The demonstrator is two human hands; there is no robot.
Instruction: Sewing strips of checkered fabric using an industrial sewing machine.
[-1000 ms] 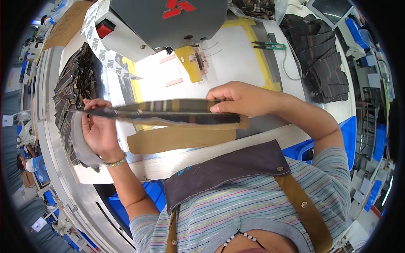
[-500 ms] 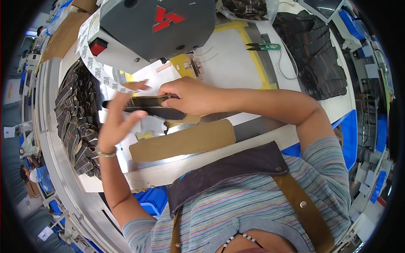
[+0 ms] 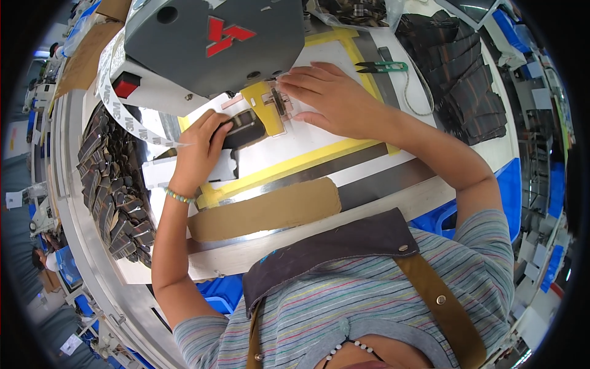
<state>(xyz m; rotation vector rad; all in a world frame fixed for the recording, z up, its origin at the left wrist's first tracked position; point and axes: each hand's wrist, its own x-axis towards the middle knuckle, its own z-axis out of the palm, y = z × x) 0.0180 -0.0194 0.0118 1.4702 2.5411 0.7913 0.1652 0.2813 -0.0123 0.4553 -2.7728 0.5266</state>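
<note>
My left hand (image 3: 201,146) has its thumb and fingers closed on the near end of a dark, folded fabric piece (image 3: 246,130) with a tan edge. The piece lies flat, its far end against the yellow plate (image 3: 258,101) under the machine. A small metal presser foot (image 3: 279,103) stands beside that plate. Just right of the foot, my right hand (image 3: 338,101) rests with fingers stretched out toward it, seeming to hold nothing. The grey sewing machine head (image 3: 215,46) overhangs the work area and hides part of it.
Dark fabric pieces are heaped at left (image 3: 114,197) and stacked at right (image 3: 448,80). Green-handled thread snips (image 3: 381,67) lie beyond my right hand. A brown cardboard strip (image 3: 267,209) lies along the near edge. White printed tape (image 3: 117,114) hangs by the machine.
Both hands came apart. My left hand carried the fabric piece onto the bed against the yellow plate; my right hand let go and moved right and away from me, to the presser foot.
</note>
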